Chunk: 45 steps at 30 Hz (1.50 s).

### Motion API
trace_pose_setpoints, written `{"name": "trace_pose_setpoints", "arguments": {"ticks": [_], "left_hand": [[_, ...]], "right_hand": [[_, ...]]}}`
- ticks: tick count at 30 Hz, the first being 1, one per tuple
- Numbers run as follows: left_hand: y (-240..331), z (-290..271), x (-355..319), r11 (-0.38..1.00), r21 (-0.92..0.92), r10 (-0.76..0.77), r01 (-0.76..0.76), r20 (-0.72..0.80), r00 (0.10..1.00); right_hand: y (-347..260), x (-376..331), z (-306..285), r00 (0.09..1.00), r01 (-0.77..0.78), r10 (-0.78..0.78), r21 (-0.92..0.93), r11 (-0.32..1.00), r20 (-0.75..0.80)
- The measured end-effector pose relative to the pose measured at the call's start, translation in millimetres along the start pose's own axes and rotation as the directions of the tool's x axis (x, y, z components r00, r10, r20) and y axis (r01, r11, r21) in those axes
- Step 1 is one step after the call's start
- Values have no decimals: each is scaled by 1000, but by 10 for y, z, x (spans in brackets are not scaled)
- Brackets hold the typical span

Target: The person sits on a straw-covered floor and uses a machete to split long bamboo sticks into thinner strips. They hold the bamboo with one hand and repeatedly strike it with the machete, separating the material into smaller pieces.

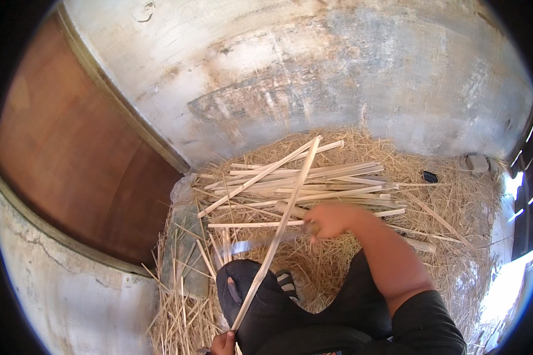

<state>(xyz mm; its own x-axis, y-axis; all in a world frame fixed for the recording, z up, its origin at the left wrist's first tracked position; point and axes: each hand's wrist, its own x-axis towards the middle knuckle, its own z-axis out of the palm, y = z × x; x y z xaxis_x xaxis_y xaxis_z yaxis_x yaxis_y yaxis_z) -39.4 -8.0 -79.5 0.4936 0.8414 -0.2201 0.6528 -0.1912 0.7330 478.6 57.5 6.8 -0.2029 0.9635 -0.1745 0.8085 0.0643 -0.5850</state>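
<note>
A long pale split-bamboo strip (276, 236) slants up across my view from the lower edge to the pile. My left hand (224, 342) is closed around its lower end beside my left knee. My right hand (331, 220) is shut on the handle of a large knife, to the right of the strip. Motion smears the knife's blade (246, 244), which points left and crosses the strip above my knee. Whether the blade touches the strip I cannot tell. Beyond my right hand lies a pile of similar bamboo strips (355, 171).
Straw and shavings (450, 219) cover the ground around me. A flat grey slab (186, 254) lies at the left, below a brown door (83, 136). The stained wall (314, 71) stands behind the pile. A small black object (430, 177) and a pale block (477, 163) lie far right.
</note>
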Motion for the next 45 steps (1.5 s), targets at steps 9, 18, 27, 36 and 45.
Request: {"name": "trace_pose_setpoints", "arguments": {"ticks": [9,18,27,36,45], "left_hand": [[68,-23,69,985,-115,-117,128,97,988],[250,-38,74,992,-35,-122,125,81,989],[-632,16,15,888,253,391,-384,21,920],[-272,11,70,998,-65,2,2,57,998],[136,28,48,1000,-3,14,-14,-1,1000]], "right_hand": [[229,119,45,988,-106,104,-16,994,-114],[407,98,-113,972,-136,150,88,987,-180],[18,76,23,993,16,-21,-48,999,-116],[333,75,-150,939,-201,219,93,975,-267],[227,108,-71,995,-57,58,13,998,-85]]}}
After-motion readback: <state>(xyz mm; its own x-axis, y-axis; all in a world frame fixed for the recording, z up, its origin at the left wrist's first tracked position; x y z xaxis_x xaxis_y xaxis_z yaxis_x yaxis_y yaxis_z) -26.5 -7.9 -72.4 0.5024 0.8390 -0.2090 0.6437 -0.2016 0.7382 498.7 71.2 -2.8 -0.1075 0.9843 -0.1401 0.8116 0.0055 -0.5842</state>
